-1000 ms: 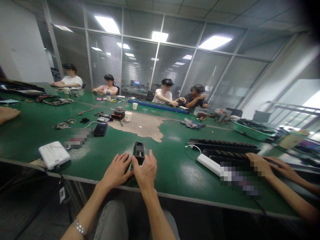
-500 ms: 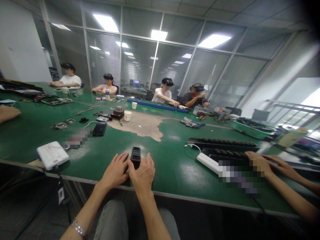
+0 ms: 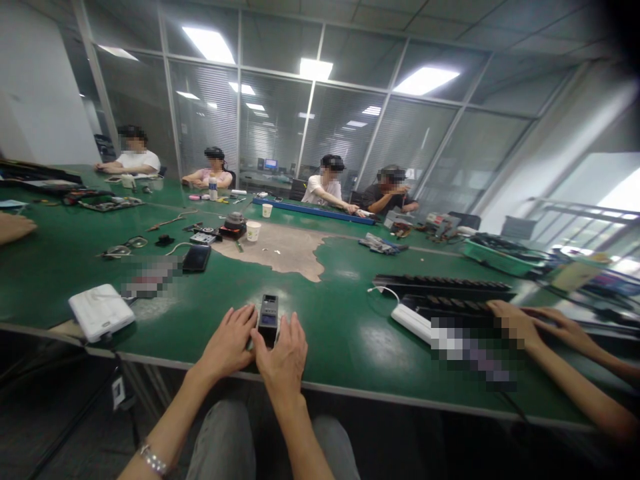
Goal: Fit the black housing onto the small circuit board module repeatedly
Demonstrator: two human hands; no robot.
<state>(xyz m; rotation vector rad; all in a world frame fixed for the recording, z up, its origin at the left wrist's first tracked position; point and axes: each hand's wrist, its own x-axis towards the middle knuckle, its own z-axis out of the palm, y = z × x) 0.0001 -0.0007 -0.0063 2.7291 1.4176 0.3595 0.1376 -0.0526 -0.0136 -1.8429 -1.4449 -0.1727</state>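
A small black box-shaped device (image 3: 268, 318) lies on the green table (image 3: 345, 327) close to the near edge. My right hand (image 3: 284, 357) is wrapped around its near end, thumb on the left side. My left hand (image 3: 231, 341) rests beside it on the left, fingers extended and touching the device's side. A metal bracelet (image 3: 153, 460) shows on my left wrist.
A white box (image 3: 101, 311) sits at the near left. A co-worker's hands (image 3: 525, 327) rest on black trays and a white power strip (image 3: 413, 321) at right. A phone (image 3: 196, 258), paper cups, tools and several seated people lie farther across the table.
The black device has been tipped from standing upright to lying flatter on the table under my right hand. Both hands shifted slightly left and nearer.
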